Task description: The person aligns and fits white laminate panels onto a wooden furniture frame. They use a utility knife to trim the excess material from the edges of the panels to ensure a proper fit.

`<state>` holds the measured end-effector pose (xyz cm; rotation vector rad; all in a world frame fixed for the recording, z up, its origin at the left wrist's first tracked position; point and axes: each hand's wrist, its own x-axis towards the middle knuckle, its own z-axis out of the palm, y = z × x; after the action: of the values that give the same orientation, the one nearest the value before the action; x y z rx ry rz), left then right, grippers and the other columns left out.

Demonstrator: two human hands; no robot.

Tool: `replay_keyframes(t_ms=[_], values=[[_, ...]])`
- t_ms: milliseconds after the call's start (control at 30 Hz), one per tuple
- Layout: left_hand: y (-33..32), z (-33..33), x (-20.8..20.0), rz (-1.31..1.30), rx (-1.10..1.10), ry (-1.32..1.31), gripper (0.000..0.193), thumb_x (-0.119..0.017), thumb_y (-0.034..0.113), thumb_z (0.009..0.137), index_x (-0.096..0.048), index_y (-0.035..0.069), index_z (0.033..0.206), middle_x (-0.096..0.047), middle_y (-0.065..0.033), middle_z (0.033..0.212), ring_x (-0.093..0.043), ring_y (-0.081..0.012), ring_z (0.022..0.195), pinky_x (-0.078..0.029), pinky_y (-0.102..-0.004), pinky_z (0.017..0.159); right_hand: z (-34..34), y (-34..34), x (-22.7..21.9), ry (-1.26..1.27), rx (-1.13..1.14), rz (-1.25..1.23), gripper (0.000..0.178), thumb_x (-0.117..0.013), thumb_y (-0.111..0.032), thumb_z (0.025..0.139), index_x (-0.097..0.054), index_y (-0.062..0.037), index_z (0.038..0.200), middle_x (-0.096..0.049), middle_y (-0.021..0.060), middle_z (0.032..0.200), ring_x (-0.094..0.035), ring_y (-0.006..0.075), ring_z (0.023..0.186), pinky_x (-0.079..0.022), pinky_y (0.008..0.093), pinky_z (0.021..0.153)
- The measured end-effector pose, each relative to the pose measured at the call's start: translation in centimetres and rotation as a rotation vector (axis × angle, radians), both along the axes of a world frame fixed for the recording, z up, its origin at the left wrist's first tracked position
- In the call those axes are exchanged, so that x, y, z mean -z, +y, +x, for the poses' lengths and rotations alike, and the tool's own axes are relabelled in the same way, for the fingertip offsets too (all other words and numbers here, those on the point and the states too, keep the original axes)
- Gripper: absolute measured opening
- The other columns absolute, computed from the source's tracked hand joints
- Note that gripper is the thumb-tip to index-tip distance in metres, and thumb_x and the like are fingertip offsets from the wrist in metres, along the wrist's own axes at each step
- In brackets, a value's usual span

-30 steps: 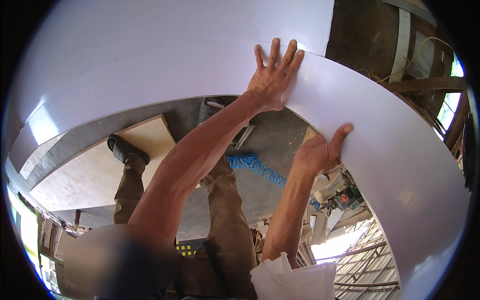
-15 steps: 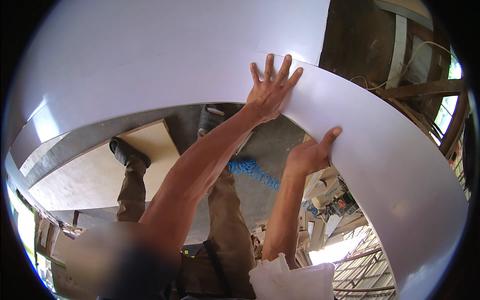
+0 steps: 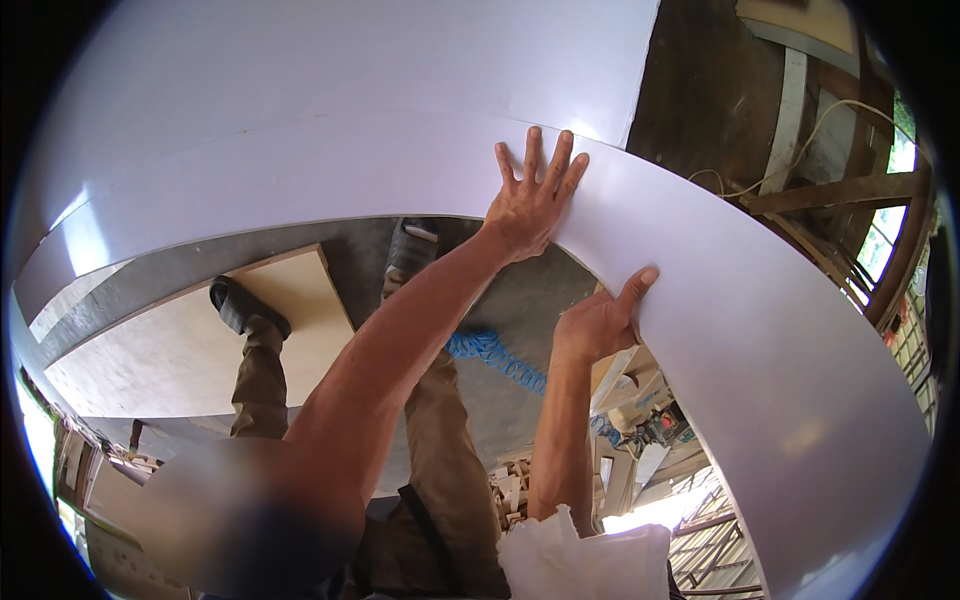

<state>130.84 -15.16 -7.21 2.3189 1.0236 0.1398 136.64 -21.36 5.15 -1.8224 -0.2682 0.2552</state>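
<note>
A long, glossy white strip [image 3: 720, 270] runs from the left across the picture and down to the right. It lies along a large white sheet [image 3: 330, 70], with a thin seam showing between them. My left hand [image 3: 525, 205] rests flat on the strip, fingers spread across it up to the seam near the sheet's corner. Closer to me, my right hand [image 3: 600, 322] grips the strip's near edge. Its thumb lies on the top face, while the other fingers are mostly hidden under the edge.
Beneath the strip, a pale board [image 3: 190, 340] lies on the grey floor [image 3: 540, 290], near a coiled blue hose [image 3: 500, 360]. A dark panel [image 3: 705, 90] and wooden beams [image 3: 840, 195] with a loose cable [image 3: 815, 140] stand at the upper right. Wood offcuts [image 3: 515, 490] are piled lower down.
The view has shifted slightly, so the hands and strip appear a little lower and further left. Both hands keep about the same places on the strip.
</note>
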Motion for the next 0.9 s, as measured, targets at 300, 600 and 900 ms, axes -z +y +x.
replay_keyframes(t_ms=[300,600,900], values=[[0.2,0.0,-1.6,-0.034,0.070,0.089,0.136,-0.093,0.035,0.061,-0.012,-0.004,0.163,-0.007,-0.0367,0.165,-0.015,-0.0648,0.148,-0.030,-0.0796,0.109,-0.8,0.2,0.3,-0.069,-0.052,-0.030,0.077,-0.073,-0.038,0.098,-0.042,0.0144,0.144,-0.046,0.0224,0.153,-0.053,0.0280,0.135,-0.042,0.0407,0.116],[-0.7,-0.5,1.8,0.081,0.054,-0.040,0.139,-0.093,0.048,0.064,-0.009,-0.003,0.163,-0.006,-0.0362,0.165,-0.011,-0.0640,0.149,-0.020,-0.0708,0.121,-1.9,1.2,-0.1,-0.148,-0.026,-0.106,0.079,-0.069,-0.043,0.099,-0.045,0.0188,0.142,-0.050,0.0270,0.150,-0.058,0.0317,0.130,-0.046,0.0426,0.113],[-0.4,-2.3,4.3,0.105,0.100,-0.212,0.140,-0.091,0.058,0.064,-0.011,0.000,0.164,-0.009,-0.0328,0.167,-0.012,-0.0590,0.152,-0.018,-0.0652,0.125,0.8,-0.6,2.1,-0.312,-0.007,-0.031,0.069,-0.072,-0.039,0.098,-0.055,0.0195,0.130,-0.061,0.0256,0.136,-0.064,0.0291,0.117,-0.054,0.0391,0.103]])
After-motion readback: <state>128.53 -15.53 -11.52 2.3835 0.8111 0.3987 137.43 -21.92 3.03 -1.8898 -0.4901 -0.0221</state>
